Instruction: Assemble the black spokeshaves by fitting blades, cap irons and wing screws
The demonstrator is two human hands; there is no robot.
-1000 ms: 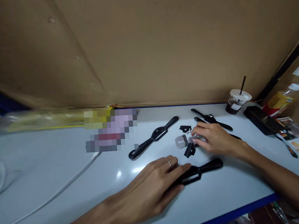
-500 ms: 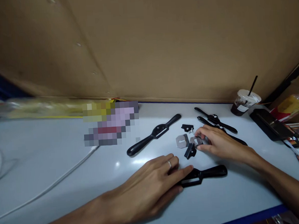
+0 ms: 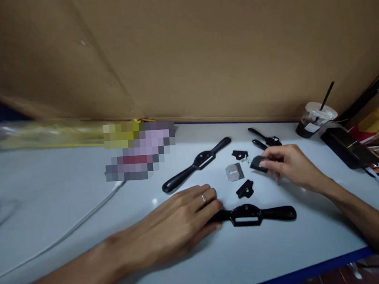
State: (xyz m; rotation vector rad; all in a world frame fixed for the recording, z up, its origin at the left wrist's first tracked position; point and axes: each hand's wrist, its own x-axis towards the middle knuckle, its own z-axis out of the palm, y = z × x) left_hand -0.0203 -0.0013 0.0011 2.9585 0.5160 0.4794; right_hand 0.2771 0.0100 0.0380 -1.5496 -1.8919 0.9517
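My left hand (image 3: 189, 215) is closed over the left handle of a black spokeshave body (image 3: 274, 214), which lies on the table with its slot bare. My right hand (image 3: 289, 163) pinches a dark, flat spokeshave blade (image 3: 258, 163), raised and tilted above the table. Left of it lies another blade (image 3: 233, 172), silver with a keyhole slot. A black cap iron (image 3: 245, 189) rests just beyond the held body, and a second cap iron (image 3: 240, 154) lies farther back beside small silver screws (image 3: 245, 158). Another bare spokeshave body (image 3: 201, 159) lies diagonally behind my left hand.
Two more spokeshaves (image 3: 264, 137) lie at the back right, partly hidden by my right hand. Beyond stand a lidded drink cup (image 3: 315, 119) with a straw and a black box-like object (image 3: 344, 152). A white cable (image 3: 82, 223) crosses the left side. A cardboard wall (image 3: 203, 51) closes the back.
My right hand has lifted a blade off the group of parts and drawn it to the right. My left hand has slid left along the body, uncovering its middle. The view has shifted slightly.
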